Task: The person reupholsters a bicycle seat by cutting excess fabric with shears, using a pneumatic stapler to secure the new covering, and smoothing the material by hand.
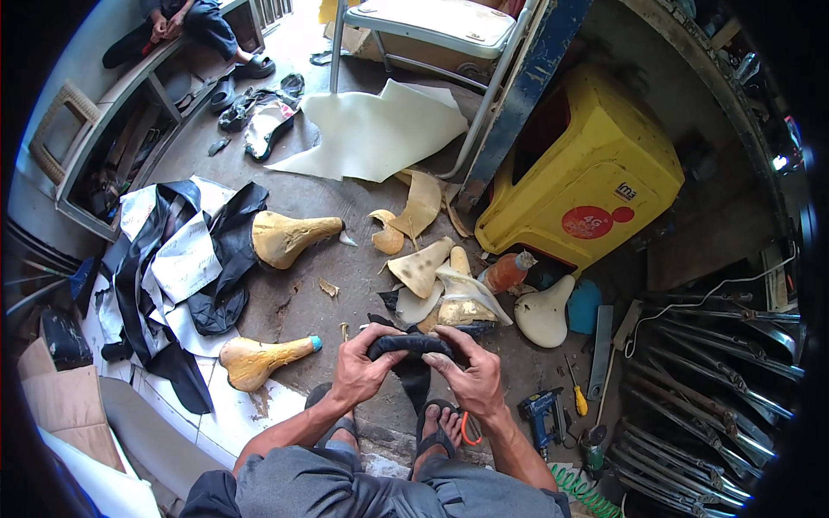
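Between my two hands, in front of my knees, is a black, curved padded piece (409, 346) seen edge-on. My left hand (361, 371) is closed on its left end, the thumb along the near side. At the other end my right hand (471, 373) grips it the same way. A black strip of material (414, 382) hangs below; whether it joins the piece I cannot tell. Just beyond lie a stained foam piece (421, 269) and other saddle parts. Left of my hands rests a tan bare bicycle saddle (255, 363), and a second tan saddle (289, 239) lies farther off.
On the right are a pale saddle (544, 312), a tipped yellow plastic stool (596, 164), a blue power tool (541, 414), a screwdriver (579, 401) and stacked metal bars (717, 406). Black and white material (181, 268) is heaped left. Ahead lies a foam sheet (371, 129); another person (194, 22) sits beyond.
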Available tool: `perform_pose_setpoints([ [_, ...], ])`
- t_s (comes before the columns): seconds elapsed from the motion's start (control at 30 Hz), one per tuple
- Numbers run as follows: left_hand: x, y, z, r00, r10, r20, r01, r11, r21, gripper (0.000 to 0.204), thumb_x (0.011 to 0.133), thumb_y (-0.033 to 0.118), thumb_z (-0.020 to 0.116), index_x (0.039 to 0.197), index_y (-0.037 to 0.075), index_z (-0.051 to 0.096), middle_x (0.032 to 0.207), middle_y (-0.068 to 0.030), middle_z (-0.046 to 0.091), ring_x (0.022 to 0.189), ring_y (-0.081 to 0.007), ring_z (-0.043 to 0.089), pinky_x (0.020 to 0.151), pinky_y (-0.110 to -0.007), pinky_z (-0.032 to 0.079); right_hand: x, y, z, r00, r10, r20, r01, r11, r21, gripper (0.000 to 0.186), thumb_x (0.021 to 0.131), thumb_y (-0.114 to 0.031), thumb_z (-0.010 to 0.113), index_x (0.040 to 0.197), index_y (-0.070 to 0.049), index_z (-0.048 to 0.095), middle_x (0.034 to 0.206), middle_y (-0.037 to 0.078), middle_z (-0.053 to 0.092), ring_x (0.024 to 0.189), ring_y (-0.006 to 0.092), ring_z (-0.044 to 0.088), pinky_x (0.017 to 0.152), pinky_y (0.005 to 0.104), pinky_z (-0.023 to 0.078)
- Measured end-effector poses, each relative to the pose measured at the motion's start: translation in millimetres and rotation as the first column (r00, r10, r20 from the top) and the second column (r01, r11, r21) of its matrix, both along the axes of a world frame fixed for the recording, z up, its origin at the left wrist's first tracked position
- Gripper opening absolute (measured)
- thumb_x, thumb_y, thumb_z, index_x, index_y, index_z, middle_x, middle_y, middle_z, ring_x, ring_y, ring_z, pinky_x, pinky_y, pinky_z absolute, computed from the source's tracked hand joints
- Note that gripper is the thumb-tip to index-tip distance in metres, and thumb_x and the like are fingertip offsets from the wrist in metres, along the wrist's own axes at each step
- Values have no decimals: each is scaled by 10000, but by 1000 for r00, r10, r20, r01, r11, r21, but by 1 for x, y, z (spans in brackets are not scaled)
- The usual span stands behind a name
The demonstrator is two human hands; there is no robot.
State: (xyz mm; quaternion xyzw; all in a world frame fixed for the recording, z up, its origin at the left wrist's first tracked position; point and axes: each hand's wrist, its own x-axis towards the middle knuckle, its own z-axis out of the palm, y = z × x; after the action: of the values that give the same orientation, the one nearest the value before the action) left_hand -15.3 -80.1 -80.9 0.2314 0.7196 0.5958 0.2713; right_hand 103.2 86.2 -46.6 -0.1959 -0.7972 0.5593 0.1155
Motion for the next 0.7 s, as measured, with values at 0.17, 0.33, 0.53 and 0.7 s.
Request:
perform_pose_setpoints([
  [0.17,16,6,-4,992,107,72,-115,984,134,254,891,141,770,1096,25,674,911,-80,717,821,-114,672,725,-286,542,-5,-9,0,990,-70,-120,91,980,175,351,928,-152,732,1235,-7,639,1029,174,716,923,281,718,803,370,560],
  [0.33,9,9,29,999,-3,-47,6,997,80,384,883,246,788,1180,42,656,953,-108,730,872,-167,712,769,-316,563,-2,-2,0,977,-46,-209,94,970,224,264,959,-95,671,1206,-7,635,997,189,690,884,355,694,773,400,550],
  [0.53,0,10,32,994,-90,-55,93,995,43,402,944,281,720,1270,54,661,1123,-152,724,1023,-187,702,910,-324,540,-7,1,10,988,51,-143,-14,969,247,305,1024,-186,598,1270,-8,623,1018,176,697,910,255,689,812,349,536],
  [0.7,6,15,16,828,-93,553,-3,986,170,421,1004,240,640,1374,45,587,1186,-83,675,1058,-143,622,949,-301,507,-1,2,-6,987,-158,-18,159,985,64,400,1067,-367,518,1277,-51,645,835,164,694,784,180,668,719,339,524],
])
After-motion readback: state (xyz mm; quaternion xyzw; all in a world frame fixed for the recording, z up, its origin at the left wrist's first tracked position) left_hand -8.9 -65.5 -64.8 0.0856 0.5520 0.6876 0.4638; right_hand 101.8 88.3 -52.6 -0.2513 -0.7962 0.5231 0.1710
